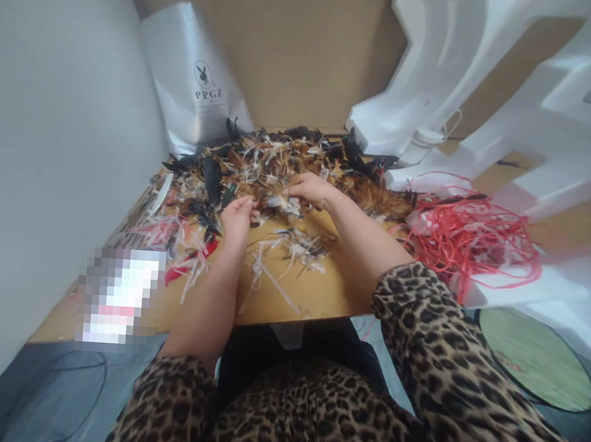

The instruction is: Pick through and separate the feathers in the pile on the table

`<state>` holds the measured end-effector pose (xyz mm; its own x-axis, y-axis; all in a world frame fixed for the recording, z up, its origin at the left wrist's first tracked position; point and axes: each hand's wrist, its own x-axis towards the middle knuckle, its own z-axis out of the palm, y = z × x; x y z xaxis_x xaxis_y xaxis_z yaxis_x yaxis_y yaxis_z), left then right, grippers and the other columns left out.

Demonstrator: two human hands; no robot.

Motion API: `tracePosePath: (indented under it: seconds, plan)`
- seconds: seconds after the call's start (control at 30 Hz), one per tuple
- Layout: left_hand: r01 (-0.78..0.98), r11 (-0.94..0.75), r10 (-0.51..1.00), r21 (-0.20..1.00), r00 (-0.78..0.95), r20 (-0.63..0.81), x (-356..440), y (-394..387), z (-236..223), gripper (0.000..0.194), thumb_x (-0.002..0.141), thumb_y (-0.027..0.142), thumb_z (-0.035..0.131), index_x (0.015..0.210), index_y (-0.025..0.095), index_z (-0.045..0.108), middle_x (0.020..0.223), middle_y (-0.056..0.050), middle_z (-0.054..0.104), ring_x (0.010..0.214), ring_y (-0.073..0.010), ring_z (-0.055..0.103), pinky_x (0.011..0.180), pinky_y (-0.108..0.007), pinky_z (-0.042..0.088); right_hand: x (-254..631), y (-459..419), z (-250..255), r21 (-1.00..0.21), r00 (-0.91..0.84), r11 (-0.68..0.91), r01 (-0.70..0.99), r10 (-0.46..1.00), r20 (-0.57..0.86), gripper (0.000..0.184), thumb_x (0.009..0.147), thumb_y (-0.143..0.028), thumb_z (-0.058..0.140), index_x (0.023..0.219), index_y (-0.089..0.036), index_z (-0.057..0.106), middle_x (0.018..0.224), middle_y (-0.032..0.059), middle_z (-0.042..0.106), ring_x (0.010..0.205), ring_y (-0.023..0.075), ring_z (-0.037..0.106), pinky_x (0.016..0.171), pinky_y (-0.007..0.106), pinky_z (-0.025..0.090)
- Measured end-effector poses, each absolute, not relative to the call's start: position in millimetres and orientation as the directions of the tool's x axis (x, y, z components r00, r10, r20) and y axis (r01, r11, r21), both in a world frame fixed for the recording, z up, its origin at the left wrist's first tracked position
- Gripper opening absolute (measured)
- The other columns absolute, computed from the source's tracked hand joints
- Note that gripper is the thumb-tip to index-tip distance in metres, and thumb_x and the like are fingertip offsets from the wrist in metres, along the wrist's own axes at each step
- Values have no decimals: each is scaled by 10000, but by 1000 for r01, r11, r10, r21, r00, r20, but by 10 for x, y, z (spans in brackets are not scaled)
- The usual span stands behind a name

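Your left hand [238, 216] was low over the table [326, 293], at the near edge of the feather pile [284, 157], its fingers curled in close, though you could not tell from this view whether they held anything; your right hand [313, 190] reached a little farther in, its fingers narrow and pinched on a pale tuft [282, 203], which lay between your two hands, against the brown feathers; the pile spread across the back of the table and out to both sides, with black feathers [212, 179] near your left hand; nearer you, a loose clump [306, 248] and some pale ribbons [267, 269] lay strewn in the space between your forearms; on your left were a red strip [208, 249] and a bright, pixelated patch [120, 297] whose contents were hidden; a silver bag [202, 102] stood behind the pile at the back left, leaning by the wall; on your right, a red tangle [479, 239] crowded the side beyond your forearm, partly over white foam [430, 56], which rose high behind it and hemmed in that end; a white cup [423, 142] stood just beside the foam; below, a green stool [542, 356] sat by your right sleeve [434, 323], and a dark cable [99, 396] looped on the floor at your left.
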<state>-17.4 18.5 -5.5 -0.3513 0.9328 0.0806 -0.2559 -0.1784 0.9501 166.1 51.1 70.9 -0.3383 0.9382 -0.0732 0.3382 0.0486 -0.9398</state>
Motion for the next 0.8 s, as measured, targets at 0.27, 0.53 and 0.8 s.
tracePosePath:
  seconds: [0.27,0.53,0.8]
  plan:
    - [-263,-127,950,956,-309,42,-158,185,-64,287,612,264,640,852,111,601,705,-42,638,474,-67,547,403,-158,381,1732,516,397,-905,-63,64,420,997,41,322,636,-142,625,953,-127,569,654,-3,611,477,91,540,475,208,423]
    - [-231,-187,926,955,-365,93,-149,151,-3,263,630,242,613,856,107,599,731,-47,638,505,-67,562,418,-158,401,1895,199,414,-643,-56,333,689,910,411,206,678,-227,537,811,-151,675,782,23,662,708,129,575,707,247,429]
    - [-156,-241,924,958,-340,177,-129,136,-17,257,644,271,620,850,118,608,734,-43,639,495,-66,551,400,-160,393,2005,29,269,-576,-196,241,781,970,141,175,670,-291,549,687,-161,664,651,8,630,597,106,521,571,209,350]
